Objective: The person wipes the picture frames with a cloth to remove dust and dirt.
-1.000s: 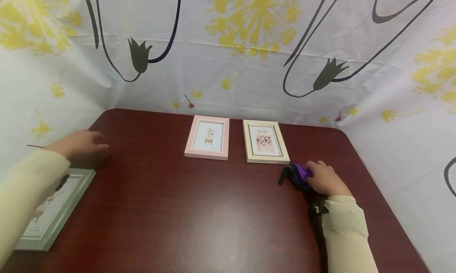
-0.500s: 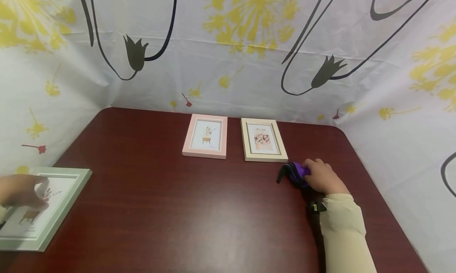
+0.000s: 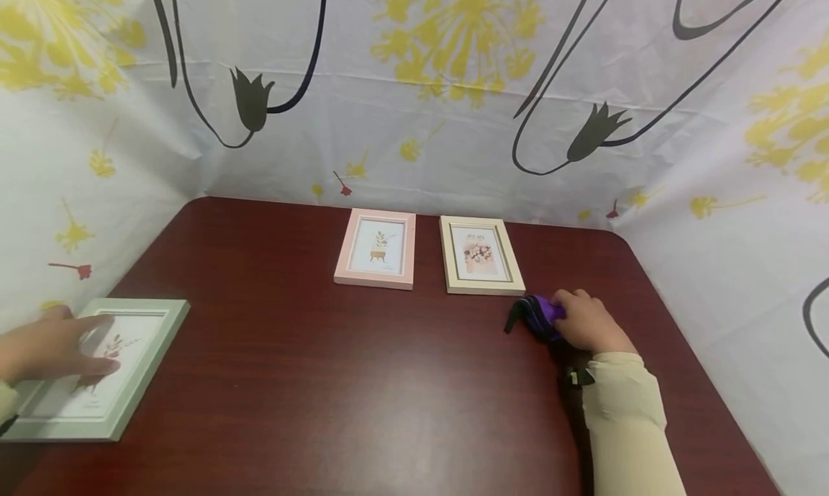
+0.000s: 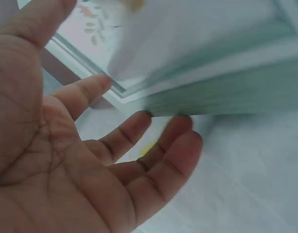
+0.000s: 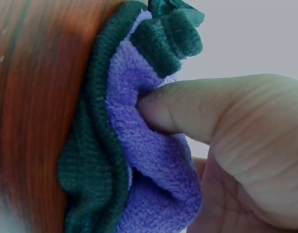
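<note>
At the table's left side lies a pale green picture frame with a plant print. My left hand reaches over it from the left, thumb and forefinger spread above the picture. In the left wrist view the fingertips of this hand touch the green frame's outer edge, fingers loosely bent and not wrapped round it. On the right, my right hand pinches a bunched purple fuzzy cloth with dark green edging. The thumb presses into its folds; the other fingers are mostly hidden behind it. The cloth rests on the dark red table.
A pink picture frame and a cream picture frame lie side by side at the table's back. The cream one is just beyond the purple cloth. A patterned white curtain surrounds the dark red table on three sides.
My left hand has come down from above the table's left edge onto the green frame. The frame has shifted slightly right and away. My right hand and the cloth have stayed put.
</note>
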A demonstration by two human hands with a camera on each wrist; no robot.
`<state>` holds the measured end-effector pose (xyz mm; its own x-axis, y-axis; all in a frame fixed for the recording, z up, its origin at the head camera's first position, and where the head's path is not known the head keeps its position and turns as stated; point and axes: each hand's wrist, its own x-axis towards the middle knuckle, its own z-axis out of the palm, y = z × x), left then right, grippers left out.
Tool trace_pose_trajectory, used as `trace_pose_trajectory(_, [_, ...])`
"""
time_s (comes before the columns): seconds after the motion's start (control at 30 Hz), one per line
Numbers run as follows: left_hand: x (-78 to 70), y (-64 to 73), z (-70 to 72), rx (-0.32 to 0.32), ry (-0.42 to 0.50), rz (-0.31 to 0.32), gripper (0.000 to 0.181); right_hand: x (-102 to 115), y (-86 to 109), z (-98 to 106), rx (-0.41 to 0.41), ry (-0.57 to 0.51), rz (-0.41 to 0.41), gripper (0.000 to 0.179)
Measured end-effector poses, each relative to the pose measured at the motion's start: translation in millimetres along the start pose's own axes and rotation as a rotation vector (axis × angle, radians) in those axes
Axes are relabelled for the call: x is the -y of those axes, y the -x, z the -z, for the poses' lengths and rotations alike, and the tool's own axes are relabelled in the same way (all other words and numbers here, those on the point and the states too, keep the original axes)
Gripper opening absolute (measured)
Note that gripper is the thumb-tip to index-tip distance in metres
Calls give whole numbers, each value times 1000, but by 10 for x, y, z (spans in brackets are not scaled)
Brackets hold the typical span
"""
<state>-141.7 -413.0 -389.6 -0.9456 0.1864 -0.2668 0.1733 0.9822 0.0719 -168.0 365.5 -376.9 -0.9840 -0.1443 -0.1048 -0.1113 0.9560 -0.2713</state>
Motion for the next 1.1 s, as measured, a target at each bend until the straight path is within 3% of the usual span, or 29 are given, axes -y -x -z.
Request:
trace_pose_trajectory(0.23, [-567, -110, 63, -13, 5, -27, 108, 0, 2, -17, -5, -5, -5, 25])
trace_pose_trajectory(0.43, [-1343, -180, 59, -80, 74, -103, 109, -10, 8, -9, -3, 4, -6, 25])
trace_pose_trajectory(0.6, [-1925, -311, -13, -167, 166, -166, 93, -14, -8, -13, -3, 5, -1, 25])
trace_pose_trajectory(0.77, [-2428, -450, -82, -204, 262, -294, 71, -31, -13, -26, -17, 6, 8, 25])
trace_pose_trajectory(0.9, [-2797, -531, -135, -212, 300, -380, 68, -29, -7, -26, -14, 2, -3, 25])
trace_pose_trajectory(1.1, [-3207, -624, -131, -183, 302, -441, 66, -7, -13, -29, -27, 4, 2, 24])
